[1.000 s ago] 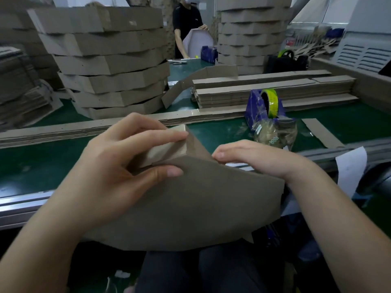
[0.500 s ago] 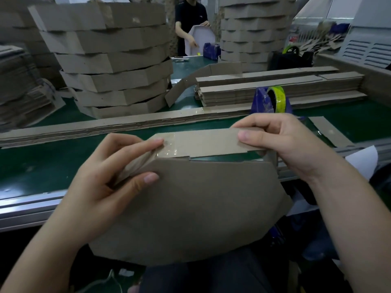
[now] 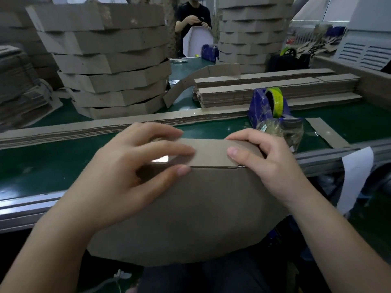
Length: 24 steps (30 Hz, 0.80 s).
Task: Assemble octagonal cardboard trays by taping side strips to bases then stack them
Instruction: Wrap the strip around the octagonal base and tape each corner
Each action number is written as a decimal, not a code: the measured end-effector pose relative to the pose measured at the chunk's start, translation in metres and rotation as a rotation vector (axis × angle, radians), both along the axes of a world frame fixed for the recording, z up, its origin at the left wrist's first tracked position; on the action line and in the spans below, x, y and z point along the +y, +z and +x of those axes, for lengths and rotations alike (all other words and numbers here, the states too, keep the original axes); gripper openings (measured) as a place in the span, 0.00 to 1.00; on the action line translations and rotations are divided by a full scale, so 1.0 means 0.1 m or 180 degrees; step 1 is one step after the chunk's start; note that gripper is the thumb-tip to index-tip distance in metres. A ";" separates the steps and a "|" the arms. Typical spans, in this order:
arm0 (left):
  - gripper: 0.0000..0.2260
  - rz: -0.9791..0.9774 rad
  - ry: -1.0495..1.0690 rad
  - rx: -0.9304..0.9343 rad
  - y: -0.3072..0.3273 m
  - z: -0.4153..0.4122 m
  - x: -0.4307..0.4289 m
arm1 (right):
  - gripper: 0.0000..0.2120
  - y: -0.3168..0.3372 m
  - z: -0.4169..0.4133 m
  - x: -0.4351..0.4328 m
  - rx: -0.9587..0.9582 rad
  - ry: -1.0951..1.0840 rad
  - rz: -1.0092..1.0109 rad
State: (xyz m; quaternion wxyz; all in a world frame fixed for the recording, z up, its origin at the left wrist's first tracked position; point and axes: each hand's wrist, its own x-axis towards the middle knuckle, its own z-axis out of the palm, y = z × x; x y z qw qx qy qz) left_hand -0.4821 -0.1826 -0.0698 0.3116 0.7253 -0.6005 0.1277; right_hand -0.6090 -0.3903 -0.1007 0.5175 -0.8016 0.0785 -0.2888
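An octagonal cardboard base leans toward me over my lap, its far edge at the table rim. A brown side strip stands folded along that far edge. My left hand pinches the strip's left part, fingers over its top, thumb on the base where shiny tape glints. My right hand grips the strip's right corner, thumb pressed on its face. A blue tape dispenser with a yellow-green roll sits on the green table beyond my right hand.
A tall stack of finished trays stands at the back left and another at the back right. Piles of flat strips and one long strip row lie across the table. A person in black stands at the far end.
The strip has swung up against the base's far edge. Both hands moved along it, the left toward the middle and the right to the right corner.
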 end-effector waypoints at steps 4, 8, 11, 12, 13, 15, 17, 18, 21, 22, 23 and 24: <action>0.17 0.0431 -0.0098 -0.0410 0.09 -0.09 -0.19 | 0.12 0.02 0.01 0.00 -0.0006 0.0035 -0.0112; 0.17 0.0525 -0.0193 -0.0528 0.09 -0.07 -0.22 | 0.12 0.00 -0.03 -0.06 -0.0028 0.0093 0.0080; 0.17 0.0599 -0.0218 -0.0694 0.07 -0.04 -0.23 | 0.11 -0.04 -0.03 -0.07 -0.0034 0.0073 0.0016; 0.17 0.0624 -0.0234 -0.0730 0.08 -0.03 -0.23 | 0.11 -0.05 -0.03 -0.07 -0.0046 0.0042 -0.0068; 0.17 0.0643 -0.0248 -0.0751 0.08 -0.03 -0.23 | 0.11 -0.06 -0.02 -0.07 -0.0068 0.0001 -0.0187; 0.17 0.0648 -0.0242 -0.0785 0.09 -0.02 -0.23 | 0.11 -0.07 -0.01 -0.08 -0.0124 -0.0065 -0.0417; 0.17 0.0617 -0.0214 -0.0854 0.08 -0.03 -0.24 | 0.10 -0.08 0.00 -0.10 -0.0149 -0.0073 -0.0536; 0.16 0.0606 -0.0211 -0.0862 0.08 -0.03 -0.24 | 0.10 -0.08 0.00 -0.11 -0.0147 -0.0057 -0.0572; 0.16 0.0594 -0.0209 -0.0663 0.08 -0.02 -0.23 | 0.11 -0.09 0.01 -0.15 0.0005 0.0094 -0.0630; 0.17 0.0581 -0.0175 -0.0547 0.08 -0.01 -0.23 | 0.12 -0.09 0.01 -0.16 0.0103 0.0160 -0.0630; 0.17 0.0558 -0.0128 -0.0425 0.07 0.00 -0.22 | 0.13 -0.10 0.02 -0.17 0.0194 0.0225 -0.0614; 0.17 0.0536 -0.0088 -0.0314 0.07 0.00 -0.21 | 0.13 -0.10 0.02 -0.17 0.0260 0.0281 -0.0591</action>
